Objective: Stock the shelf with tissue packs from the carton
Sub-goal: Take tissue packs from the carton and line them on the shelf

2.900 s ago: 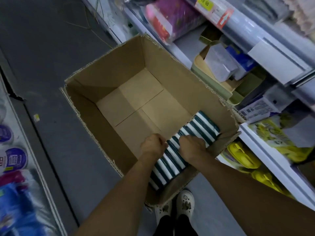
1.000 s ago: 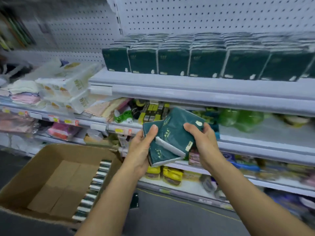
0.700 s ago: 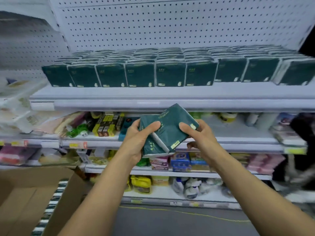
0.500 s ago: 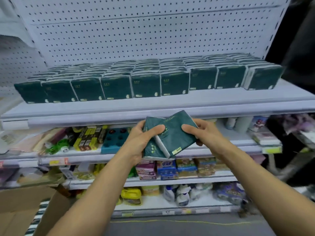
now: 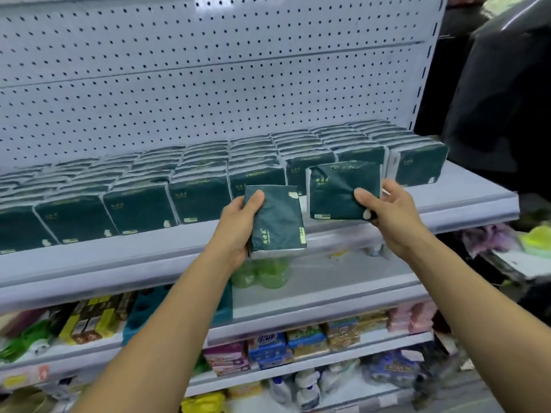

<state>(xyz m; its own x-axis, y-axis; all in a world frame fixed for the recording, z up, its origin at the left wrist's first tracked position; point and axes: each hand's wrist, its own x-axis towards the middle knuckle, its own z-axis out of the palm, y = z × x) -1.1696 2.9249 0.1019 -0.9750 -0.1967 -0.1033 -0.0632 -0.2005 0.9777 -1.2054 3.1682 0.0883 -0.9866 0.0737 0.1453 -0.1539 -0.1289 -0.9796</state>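
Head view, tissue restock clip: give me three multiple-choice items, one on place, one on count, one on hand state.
1. Where is the right hand's tissue pack?
A. in front of the top shelf's front row
B. in the carton
C. on the floor

2. How many packs are held?
A. one
B. two
C. four

3. The left hand is:
A. open and empty
B. flat on the shelf
C. gripping a pack

Key: 1 A, the right hand holds its dark green pack before the row of tissue packs on the top shelf. 2 B, one each. 3 C, the left hand wraps its pack.

Two hand-held tissue packs before packed rows on shelf
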